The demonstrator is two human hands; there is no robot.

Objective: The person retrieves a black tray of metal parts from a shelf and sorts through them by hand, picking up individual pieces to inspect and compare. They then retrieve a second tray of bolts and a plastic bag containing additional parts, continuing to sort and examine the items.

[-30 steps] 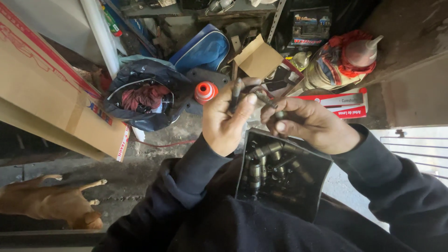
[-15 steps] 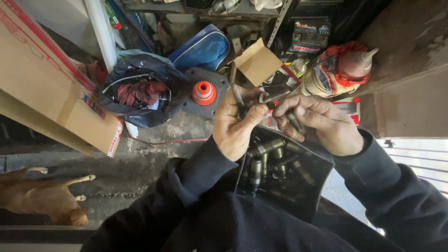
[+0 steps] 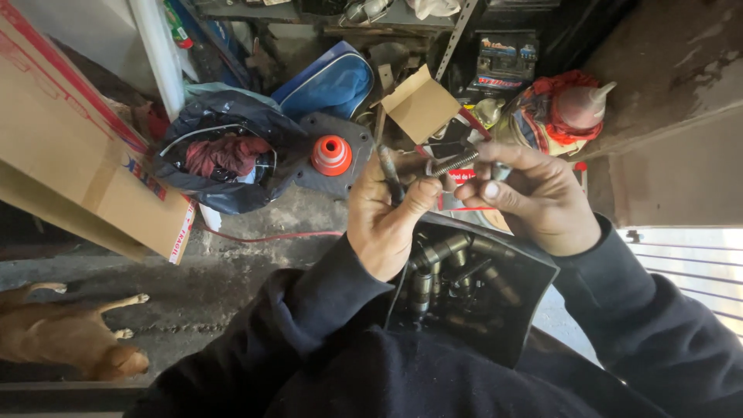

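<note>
Two hands up over the box, which sits in my lap just below them, black, open-topped, w/ a heap of dark bolts inside. Largest things lie further out: cardboard carton far left of my left hand, dog on the floor down-left, black bag w/ red rags left of the hands, blue bag beyond it, orange cone just left of my left thumb.

Left hand is closed round a dark metal piece, thumb pressed over the front; can't tell exactly what kind of part it is. Right hand pinches a threaded bolt by its right end, fingers curled, thread end pointing at the left hand's piece, nearly touching it.

To do this well, I reckon: keep both hands right above the box so a dropped part falls back in. Line the bolt straight w/ the piece before turning; a tilted start would likely cross the thread. Hold the left steady, turn w/ right fingertips only, light force. Grease may make it slip, so grip near the head.
</note>
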